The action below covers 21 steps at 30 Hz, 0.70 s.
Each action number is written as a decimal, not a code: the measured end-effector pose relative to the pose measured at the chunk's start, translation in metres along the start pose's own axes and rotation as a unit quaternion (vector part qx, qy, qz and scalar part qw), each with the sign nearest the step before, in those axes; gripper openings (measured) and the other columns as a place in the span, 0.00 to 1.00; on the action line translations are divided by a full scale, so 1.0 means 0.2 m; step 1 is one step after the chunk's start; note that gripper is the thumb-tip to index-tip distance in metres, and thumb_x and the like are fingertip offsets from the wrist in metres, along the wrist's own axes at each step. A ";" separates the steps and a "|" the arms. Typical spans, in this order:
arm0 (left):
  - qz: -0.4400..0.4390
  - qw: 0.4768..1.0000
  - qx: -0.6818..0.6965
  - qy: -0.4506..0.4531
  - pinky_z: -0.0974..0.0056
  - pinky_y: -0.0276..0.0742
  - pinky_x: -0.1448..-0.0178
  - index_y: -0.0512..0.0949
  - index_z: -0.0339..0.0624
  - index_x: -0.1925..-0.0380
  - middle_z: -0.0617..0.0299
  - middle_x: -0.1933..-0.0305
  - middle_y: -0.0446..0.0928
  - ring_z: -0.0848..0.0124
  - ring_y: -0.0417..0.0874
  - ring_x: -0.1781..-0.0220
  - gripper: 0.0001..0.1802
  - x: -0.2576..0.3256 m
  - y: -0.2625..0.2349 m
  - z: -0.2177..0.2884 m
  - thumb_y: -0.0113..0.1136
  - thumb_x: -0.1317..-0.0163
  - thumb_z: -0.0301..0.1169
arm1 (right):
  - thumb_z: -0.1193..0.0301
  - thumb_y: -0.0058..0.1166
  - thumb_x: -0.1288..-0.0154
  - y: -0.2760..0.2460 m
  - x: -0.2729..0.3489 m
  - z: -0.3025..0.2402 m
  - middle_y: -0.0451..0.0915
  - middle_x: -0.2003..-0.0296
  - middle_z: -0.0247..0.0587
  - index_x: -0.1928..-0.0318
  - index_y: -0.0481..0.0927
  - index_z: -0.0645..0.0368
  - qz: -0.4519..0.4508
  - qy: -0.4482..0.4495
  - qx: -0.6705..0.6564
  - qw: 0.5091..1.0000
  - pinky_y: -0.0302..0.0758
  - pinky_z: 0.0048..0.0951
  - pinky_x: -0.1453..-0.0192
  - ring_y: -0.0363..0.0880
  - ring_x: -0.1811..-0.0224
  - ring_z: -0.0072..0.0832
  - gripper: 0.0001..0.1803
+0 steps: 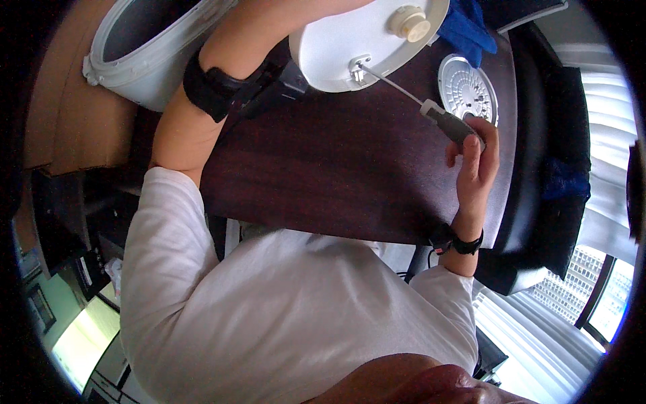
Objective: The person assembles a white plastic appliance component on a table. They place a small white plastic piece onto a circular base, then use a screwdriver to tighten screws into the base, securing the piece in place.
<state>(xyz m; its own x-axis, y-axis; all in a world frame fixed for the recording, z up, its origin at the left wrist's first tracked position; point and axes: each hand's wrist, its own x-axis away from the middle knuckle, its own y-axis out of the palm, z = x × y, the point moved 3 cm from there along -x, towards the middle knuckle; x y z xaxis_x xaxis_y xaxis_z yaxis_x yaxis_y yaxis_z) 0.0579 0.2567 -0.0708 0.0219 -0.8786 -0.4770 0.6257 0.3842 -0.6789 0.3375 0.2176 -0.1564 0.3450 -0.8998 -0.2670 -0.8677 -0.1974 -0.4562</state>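
Holding screwdriver (431, 110), right grip (479, 153) curled round handle (449, 124), white housing (350, 37) at tip (364, 67), left grip unseen

1 screwdriver (452, 125) appears w/ 1 wht. cover (343, 44), 1 knob (412, 25), 1 ribbed disc (464, 87), 1 blue cloth (469, 30), 1 wht. bucket (145, 87) & 2 blk. arm straps (214, 93).

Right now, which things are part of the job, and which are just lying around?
Part of the job:
- screwdriver, in the grip of the right hand
- white casing, where the screwdriver's tip is
- perhaps the round white disc

Probably just lying around:
- blue cloth
- open white tub
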 end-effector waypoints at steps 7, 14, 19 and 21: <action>0.002 1.000 0.003 0.010 0.55 0.72 0.55 0.69 0.31 0.62 0.40 0.63 0.75 0.48 0.78 0.58 0.09 0.01 -0.01 0.01 0.44 0.41 0.25 | 0.58 0.36 0.28 0.02 -0.04 0.01 0.71 0.83 0.35 0.57 0.75 0.64 0.055 0.172 -0.136 0.974 0.60 0.19 0.86 0.65 0.88 0.17 0.21; 0.001 0.999 0.025 0.031 0.56 0.73 0.58 0.70 0.31 0.61 0.42 0.66 0.76 0.51 0.79 0.61 0.09 0.03 0.00 0.04 0.43 0.40 0.24 | 0.59 0.37 0.29 0.01 -0.17 0.01 0.71 0.83 0.35 0.55 0.73 0.64 0.085 0.158 -0.161 0.971 0.59 0.19 0.88 0.66 0.89 0.18 0.20; -0.049 0.998 0.036 -0.002 0.55 0.74 0.59 0.69 0.31 0.61 0.42 0.66 0.76 0.52 0.80 0.62 0.09 0.05 -0.06 0.12 0.44 0.40 0.24 | 0.62 0.38 0.29 0.03 -0.18 -0.09 0.72 0.82 0.37 0.57 0.72 0.64 0.107 0.078 -0.106 0.986 0.62 0.19 0.87 0.69 0.87 0.19 0.17; -0.021 1.000 0.013 0.018 0.55 0.73 0.59 0.69 0.31 0.62 0.41 0.66 0.76 0.52 0.80 0.62 0.09 0.05 -0.01 0.08 0.44 0.40 0.24 | 0.62 0.38 0.29 0.03 -0.18 -0.11 0.73 0.81 0.38 0.58 0.72 0.64 0.118 0.064 -0.088 0.987 0.63 0.20 0.86 0.71 0.87 0.20 0.16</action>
<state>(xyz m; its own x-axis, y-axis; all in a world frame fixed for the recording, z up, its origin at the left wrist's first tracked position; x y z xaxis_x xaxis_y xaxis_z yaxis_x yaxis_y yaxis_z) 0.0681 0.2431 -0.0649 -0.0328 -0.8827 -0.4688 0.6457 0.3393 -0.6841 0.3111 0.2402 -0.1305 0.0881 -0.9684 -0.2335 -0.9711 -0.0314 -0.2366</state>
